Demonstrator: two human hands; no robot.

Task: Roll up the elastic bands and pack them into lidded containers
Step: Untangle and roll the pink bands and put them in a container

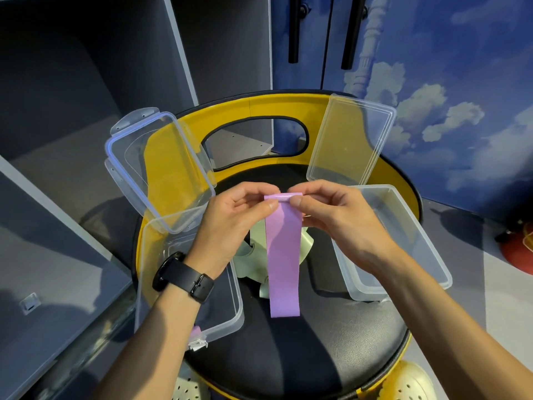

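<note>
Two hands share the grip: the left hand [230,217] and the right hand [331,215] each pinch the top edge of the purple elastic band [284,255] between thumb and forefinger, fingers curled around a first small fold or turn of the roll. The rest of the band hangs straight down in front of the person, above the black seat [302,356] of a yellow-backed chair.

The band looks thin, light and limp, with a matt face that should not slip much; being stretchy, it will probably spring open unless the roll is kept pinched at both edges, so the top corners seem the right place to hold.

Behind it on the seat lies a pale green band [251,264], crumpled and not yet rolled.

Two clear plastic containers stand open on either side. The left container [230,321], its clip lid [155,168] tilted back, shows a bit of pink near its front corner, too small to identify. The right container [403,249], its lid [349,140] raised, appears empty.
</note>
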